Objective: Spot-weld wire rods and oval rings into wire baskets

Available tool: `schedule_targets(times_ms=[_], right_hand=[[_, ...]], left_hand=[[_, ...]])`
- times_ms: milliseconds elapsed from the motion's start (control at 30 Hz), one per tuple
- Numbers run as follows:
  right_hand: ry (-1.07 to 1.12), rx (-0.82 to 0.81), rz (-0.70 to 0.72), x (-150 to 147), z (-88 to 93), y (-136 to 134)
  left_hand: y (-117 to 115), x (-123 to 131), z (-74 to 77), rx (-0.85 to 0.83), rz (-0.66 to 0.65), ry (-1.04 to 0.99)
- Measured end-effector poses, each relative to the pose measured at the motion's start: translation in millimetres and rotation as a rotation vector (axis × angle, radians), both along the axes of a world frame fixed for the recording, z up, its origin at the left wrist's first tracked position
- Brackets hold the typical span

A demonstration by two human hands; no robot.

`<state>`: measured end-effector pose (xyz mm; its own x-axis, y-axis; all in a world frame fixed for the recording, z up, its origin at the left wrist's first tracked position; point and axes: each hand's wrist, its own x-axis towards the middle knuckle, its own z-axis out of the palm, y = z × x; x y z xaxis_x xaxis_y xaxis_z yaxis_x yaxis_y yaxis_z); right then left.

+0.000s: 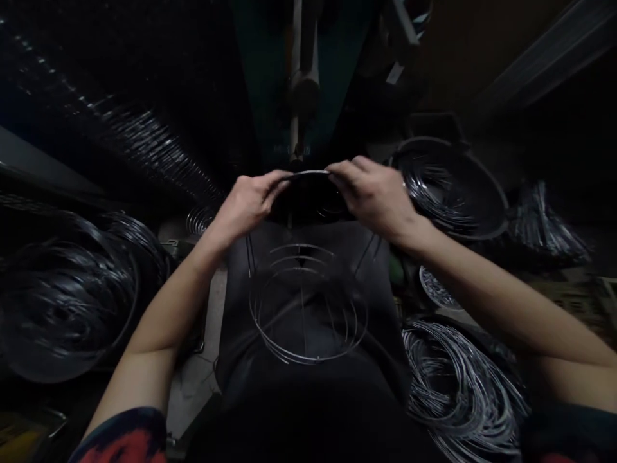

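My left hand [253,200] and my right hand [367,191] pinch a curved metal wire ring [310,172] from both sides, with the fingers closed on it. Both hands are raised in front of a machine's vertical rod [303,96]. Below them a round wire frame [308,359] hangs over my lap, made of several rings and thin upright wires. Whether the held ring belongs to this frame is hard to make out in the dim light. The ring's far side is dark.
At the left a round tub [72,347] holds shiny wire coils, with a long row of rings [144,138] behind. On the right are a basin [496,206] of wire rings, a wire bundle [544,225], a small bowl [436,289] of short pieces and a large heap of wire rings [472,386].
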<state>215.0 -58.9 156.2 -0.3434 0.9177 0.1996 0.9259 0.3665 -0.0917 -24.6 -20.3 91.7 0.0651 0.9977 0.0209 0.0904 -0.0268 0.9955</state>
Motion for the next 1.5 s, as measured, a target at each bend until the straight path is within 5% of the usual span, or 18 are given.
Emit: schedule_targets(times_ms=[100,200,300,467,733,1133,1500], right_hand=[[-0.094,-0.182,0.027,9.3,-50.9,16.1],[-0.081,-0.221,0.051,17.3,-87.6,25.6],[-0.095,-0.209,0.031,21.1,-103.8,32.5],[-0.249,-0.241,0.015,19.4,-113.2,45.3],[-0.265,-0.297,0.043,11.0,-112.6,56.9],[-0.283,-0.227,0.040,5.0,-62.7,101.1],[-0.230,-0.235,0.047,4.5,-51.5,118.1]], left_hand=[[4.4,17.6,-15.2,0.055,-0.221,0.469],[5.0,28.1,-34.9,0.232,-0.253,0.951],[12.0,30.5,-49.4,0.374,-0.272,1.190],[33.7,32.1,-59.2,0.440,-0.293,1.295],[48.9,18.5,-73.0,0.444,-0.308,1.236],[84.8,22.9,1.9,0.386,-0.306,1.309],[104.4,19.3,-0.7,0.384,-0.246,1.309]])
